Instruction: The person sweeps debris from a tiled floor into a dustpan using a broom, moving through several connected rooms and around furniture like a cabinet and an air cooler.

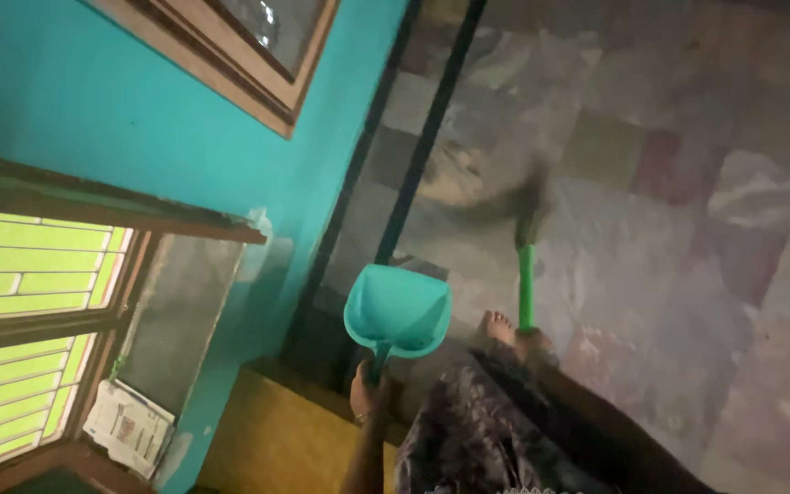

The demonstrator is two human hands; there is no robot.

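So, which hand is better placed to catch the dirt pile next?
Probably the left hand: it holds the teal dustpan by its handle, raised off the floor. The right hand grips the green broom, whose blurred bristles are down on the tiled floor.

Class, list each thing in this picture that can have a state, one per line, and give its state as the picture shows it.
Left hand: closed around the dustpan's handle.
Teal plastic dustpan: held up off the floor, scoop looks empty.
Right hand: gripping the broom's handle.
Green-handled broom: head down on the floor, bristles blurred.
Patchy stone floor: bare near the broom.
Window with wooden frame: brightly lit from outside; open or shut cannot be told.
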